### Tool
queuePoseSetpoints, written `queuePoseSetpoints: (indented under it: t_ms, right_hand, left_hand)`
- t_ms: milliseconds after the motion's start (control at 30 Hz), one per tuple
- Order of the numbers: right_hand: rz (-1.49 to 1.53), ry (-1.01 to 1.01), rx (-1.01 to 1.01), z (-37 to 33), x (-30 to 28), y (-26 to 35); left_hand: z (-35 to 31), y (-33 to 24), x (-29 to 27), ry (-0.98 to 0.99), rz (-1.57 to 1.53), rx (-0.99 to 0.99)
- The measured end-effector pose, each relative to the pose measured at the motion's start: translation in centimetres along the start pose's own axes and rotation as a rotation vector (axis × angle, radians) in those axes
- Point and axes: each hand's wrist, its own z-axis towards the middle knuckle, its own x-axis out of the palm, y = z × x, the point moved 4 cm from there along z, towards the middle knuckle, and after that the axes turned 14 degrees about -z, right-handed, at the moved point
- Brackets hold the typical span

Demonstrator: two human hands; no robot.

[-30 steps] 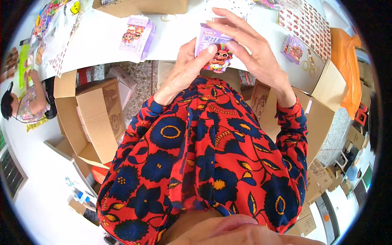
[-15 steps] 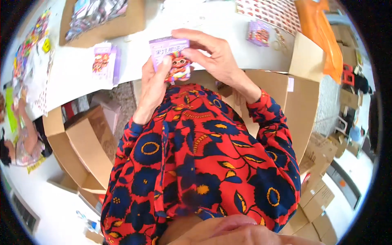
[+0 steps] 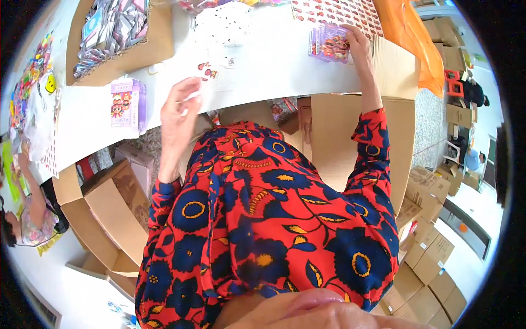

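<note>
Your right hand (image 3: 359,46): extended far forward, fingers closed on purple toy packet (image 3: 330,42), pressing it onto white table (image 3: 274,71); packet rests flat, likely for stacking at table's far side. Your left hand (image 3: 178,109): raised, fingers loosely spread, holding nothing, hovering at table's near edge. Small sticker card (image 3: 207,70) lies just ahead of left fingertips. Second purple packet stack (image 3: 126,103) sits left of left hand. Open cardboard box (image 3: 118,38) with packets: beyond left hand, within reach.
</note>
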Motion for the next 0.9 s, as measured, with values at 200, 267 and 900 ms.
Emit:
queuePoseSetpoints:
  t_ms: [200, 267, 900]
  right_hand:
    - [-0.128, -0.052, 0.184, 1.8, 3.3, -5.8]
    - [-0.005, -0.024, 0.175, 2.6, 4.3, -4.1]
    - [-0.255, -0.143, -0.427, -4.4, 6.2, 15.6]
  left_hand:
    - [-0.9, -2.1, -9.6, -0.405, 0.736, 0.349]
    - [-1.1, -1.5, -12.6, -0.477, 0.633, 0.305]
    - [1.0, 1.0, -15.2, -0.583, 1.102, 0.116]
